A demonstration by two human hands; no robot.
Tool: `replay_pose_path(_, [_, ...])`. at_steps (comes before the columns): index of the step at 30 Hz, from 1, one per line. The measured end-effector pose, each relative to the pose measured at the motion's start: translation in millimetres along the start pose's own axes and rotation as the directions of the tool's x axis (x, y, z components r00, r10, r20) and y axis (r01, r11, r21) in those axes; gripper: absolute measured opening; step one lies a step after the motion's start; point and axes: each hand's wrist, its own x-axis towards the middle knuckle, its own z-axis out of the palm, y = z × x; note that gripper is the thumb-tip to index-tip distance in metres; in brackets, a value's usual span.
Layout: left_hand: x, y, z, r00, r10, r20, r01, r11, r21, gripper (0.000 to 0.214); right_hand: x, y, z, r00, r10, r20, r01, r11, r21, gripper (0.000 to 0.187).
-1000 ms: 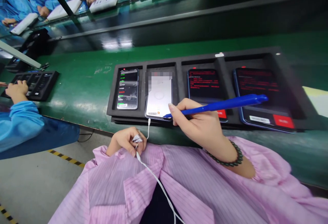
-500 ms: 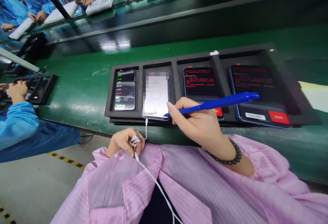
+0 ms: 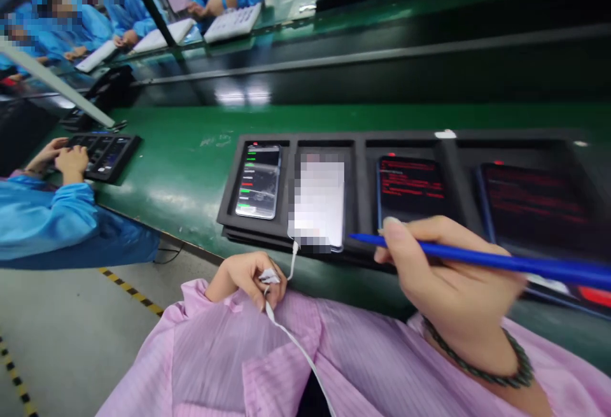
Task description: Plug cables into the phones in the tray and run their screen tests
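Note:
My right hand (image 3: pixel 449 277) pinches a blue pen-shaped stylus (image 3: pixel 458 256). Its tip points left, just right of the lit phone (image 3: pixel 329 207), apparently apart from the screen. That phone lies in the second compartment of a black tray (image 3: pixel 360 213), with a white cable (image 3: pixel 293 261) plugged into its lower edge. Below the tray's front, my left hand (image 3: pixel 251 277) is closed on the cable, a small silvery-white piece showing between its fingers. To the left is a phone with coloured text lines (image 3: pixel 259 181). Two phones with red text (image 3: pixel 413 178) (image 3: pixel 529 200) lie to the right, partly covered by my right hand and the stylus.
The tray rests on a green bench (image 3: pixel 186 181). At the left, a co-worker's hands (image 3: pixel 71 159) are over another black tray (image 3: pixel 117 159). Across the bench, people in blue sleeves handle white trays (image 3: pixel 233 22). A pale bar (image 3: pixel 62 83) slants at the upper left.
My right hand has drawn back to the right, taking the stylus tip off the lit phone's lower edge. The view has shifted, while my left hand keeps its grip on the cable.

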Motion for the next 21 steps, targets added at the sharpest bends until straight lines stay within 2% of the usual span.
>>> replay_pose_path(2, [3.2, 0.1, -0.5, 1.0, -0.005, 0.019, 0.005, 1.0, -0.025, 0.061, 0.0, -1.4, 0.2, 0.999, -0.041, 0.002, 0.041, 0.999, 0.024, 0.025])
replay_pose_path(5, [5.9, -1.3, -2.1, 0.998, 0.042, 0.04, -0.039, 0.997, -0.065, 0.056, 1.7, -4.0, 2.1, 0.992, -0.067, 0.109, 0.063, 0.997, 0.045, 0.017])
replay_pose_path(8, [6.1, -4.4, -2.6, 0.995, 0.084, 0.052, -0.08, 0.994, -0.08, 0.055, 3.2, -4.1, 3.3, 0.972, -0.142, 0.185, 0.15, 0.988, -0.028, 0.016])
replay_pose_path(11, [6.9, -6.0, -1.9, 0.993, 0.094, 0.065, -0.089, 0.993, -0.081, 0.057, 4.9, 0.1, 3.2, 0.961, -0.19, 0.199, 0.215, 0.97, -0.116, 0.02])
replay_pose_path(13, [8.3, -5.6, -1.2, 0.995, 0.075, 0.06, -0.07, 0.995, -0.074, 0.059, 7.4, 4.2, 4.1, 0.938, -0.278, 0.209, 0.311, 0.939, -0.146, 0.018])
replay_pose_path(15, [9.4, -5.1, -0.9, 0.998, 0.044, 0.045, -0.042, 0.997, -0.065, 0.063, 10.5, 8.1, 7.4, 0.879, -0.424, 0.22, 0.461, 0.874, -0.156, 0.012])
replay_pose_path(17, [9.3, -5.6, -1.4, 0.999, 0.029, 0.03, -0.027, 0.998, -0.051, 0.068, 12.9, 11.3, 13.3, 0.821, -0.518, 0.239, 0.561, 0.808, -0.177, 0.007])
replay_pose_path(18, [8.7, -6.3, -1.8, 0.999, 0.027, 0.028, -0.026, 0.999, -0.042, 0.07, 13.4, 12.5, 16.8, 0.81, -0.529, 0.253, 0.578, 0.791, -0.198, 0.006])
replay_pose_path(21, [5.4, -9.3, -3.0, 0.999, 0.031, 0.028, -0.031, 0.999, -0.024, 0.071, 12.2, 14.6, 25.9, 0.819, -0.487, 0.302, 0.564, 0.779, -0.273, 0.008])
